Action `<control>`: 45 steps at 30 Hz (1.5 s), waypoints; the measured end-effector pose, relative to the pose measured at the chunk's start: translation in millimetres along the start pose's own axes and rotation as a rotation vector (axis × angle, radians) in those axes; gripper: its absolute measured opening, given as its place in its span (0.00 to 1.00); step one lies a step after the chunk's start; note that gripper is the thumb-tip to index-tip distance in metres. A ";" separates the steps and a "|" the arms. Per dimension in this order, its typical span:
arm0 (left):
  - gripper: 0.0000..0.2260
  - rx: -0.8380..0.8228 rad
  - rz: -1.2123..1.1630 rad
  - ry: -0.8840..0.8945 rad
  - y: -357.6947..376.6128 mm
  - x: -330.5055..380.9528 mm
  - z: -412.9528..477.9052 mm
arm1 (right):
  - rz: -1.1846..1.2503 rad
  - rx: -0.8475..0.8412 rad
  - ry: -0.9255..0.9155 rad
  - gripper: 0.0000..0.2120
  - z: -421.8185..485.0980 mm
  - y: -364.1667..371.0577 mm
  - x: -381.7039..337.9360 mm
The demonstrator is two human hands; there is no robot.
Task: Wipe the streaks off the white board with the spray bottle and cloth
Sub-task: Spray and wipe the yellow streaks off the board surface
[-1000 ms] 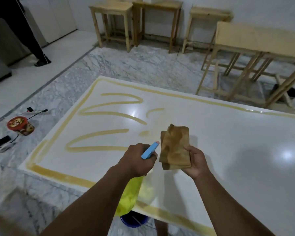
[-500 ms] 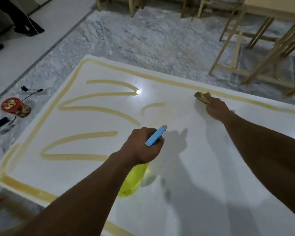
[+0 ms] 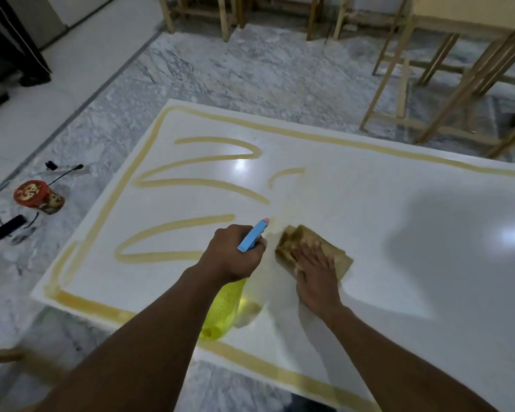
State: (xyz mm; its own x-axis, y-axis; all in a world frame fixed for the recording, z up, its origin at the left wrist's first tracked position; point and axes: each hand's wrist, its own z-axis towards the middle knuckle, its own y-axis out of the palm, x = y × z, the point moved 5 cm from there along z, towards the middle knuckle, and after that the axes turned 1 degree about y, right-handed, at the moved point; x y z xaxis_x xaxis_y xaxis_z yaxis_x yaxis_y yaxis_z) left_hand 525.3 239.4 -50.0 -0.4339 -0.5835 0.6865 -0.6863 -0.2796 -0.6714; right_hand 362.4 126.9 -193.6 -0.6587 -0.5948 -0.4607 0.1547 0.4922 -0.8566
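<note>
A large white board lies flat over the marble floor, marked with yellow-brown streaks across its left half and along its border. My left hand grips a spray bottle with a yellow body and a blue nozzle pointing up and right. Just right of it, my right hand lies flat, fingers spread, pressing a folded brown cloth onto the board. A faint smeared patch runs from the cloth up toward a short curved streak.
Wooden tables and stools stand beyond the board's far edge. On the floor at left are a red-lidded tub, black cables and small black devices. A person's dark trouser leg is at the top left.
My right hand went from holding the cloth up in the air to the board's far side, then dragged the cloth back toward me beside the spray bottle. The left hand stayed about where it was.
</note>
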 end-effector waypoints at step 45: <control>0.14 -0.049 -0.021 0.003 -30.3 -11.1 2.2 | 0.411 0.255 0.297 0.14 149.0 -194.3 -17.6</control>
State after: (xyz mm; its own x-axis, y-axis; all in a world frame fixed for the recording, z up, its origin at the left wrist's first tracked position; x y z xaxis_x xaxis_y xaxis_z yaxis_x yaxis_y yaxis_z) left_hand 552.2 252.7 -37.9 -0.4206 -0.5754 0.7015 -0.7230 -0.2546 -0.6423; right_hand 453.7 -53.0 -53.7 -0.6801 -0.1644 -0.7145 0.5905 0.4547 -0.6667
